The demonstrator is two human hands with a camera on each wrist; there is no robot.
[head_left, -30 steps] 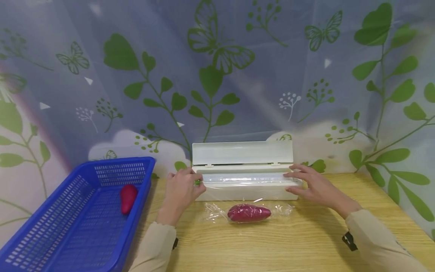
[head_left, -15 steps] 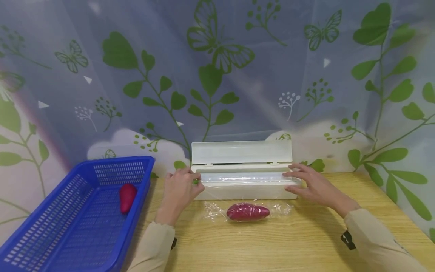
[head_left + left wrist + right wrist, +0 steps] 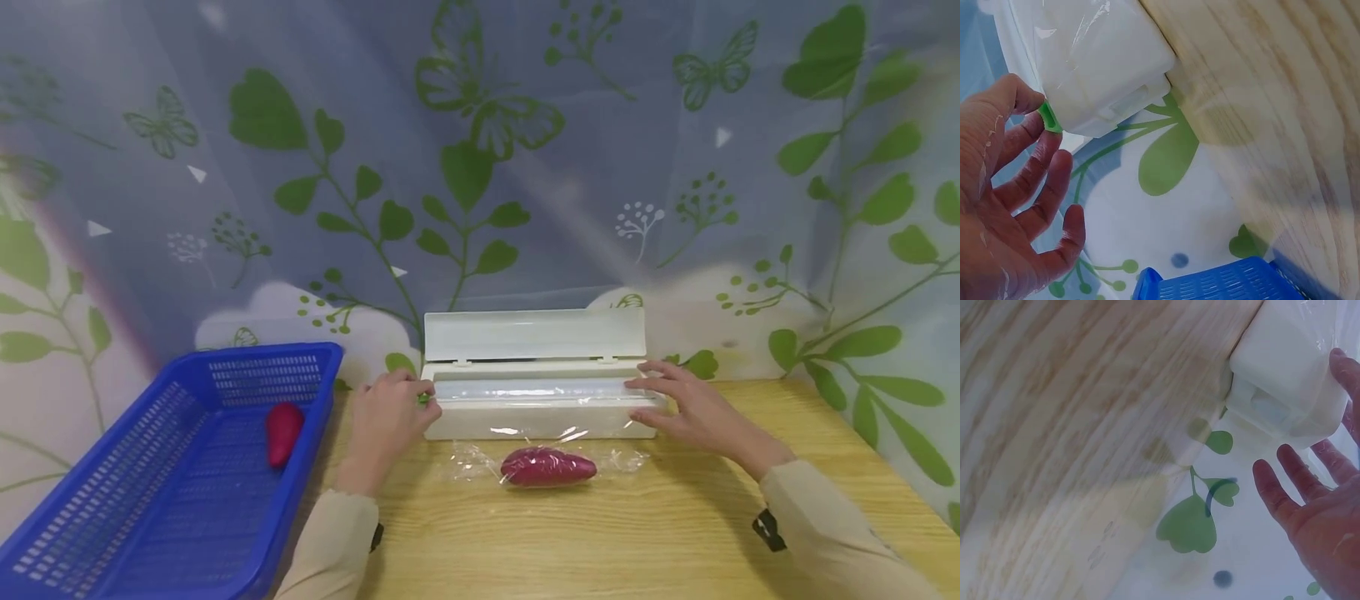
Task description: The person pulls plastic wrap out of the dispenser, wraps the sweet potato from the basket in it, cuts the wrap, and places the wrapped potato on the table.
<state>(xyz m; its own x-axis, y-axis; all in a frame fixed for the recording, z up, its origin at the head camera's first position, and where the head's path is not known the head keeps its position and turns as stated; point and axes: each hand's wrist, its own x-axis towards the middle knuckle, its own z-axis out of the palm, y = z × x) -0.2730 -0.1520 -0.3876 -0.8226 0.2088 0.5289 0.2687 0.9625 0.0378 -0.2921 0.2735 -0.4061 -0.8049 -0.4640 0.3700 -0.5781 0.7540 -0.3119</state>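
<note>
A white cling film box point(image 3: 540, 422) stands with its lid point(image 3: 535, 335) raised, the clear film roll point(image 3: 529, 389) inside. At the box's left end my left hand point(image 3: 387, 423) pinches a small green slide cutter point(image 3: 1050, 117) between thumb and fingertip, its other fingers spread. My right hand point(image 3: 693, 406) holds the box's right end, thumb on the front face and fingers over the top. Clear film drapes over the front. Just before the box lies a purple-red sweet potato point(image 3: 548, 467) with clear film around it, bunched at both ends.
To the left stands a blue plastic basket point(image 3: 264, 533) with another purple-red sweet potato point(image 3: 284, 435) in it. The wooden table point(image 3: 600, 542) meets a leaf-and-butterfly patterned curtain point(image 3: 562, 208) behind the box.
My left hand has slid slightly left with the green slide cutter, to the box's left end. The right hand, box and sweet potatoes look the same.
</note>
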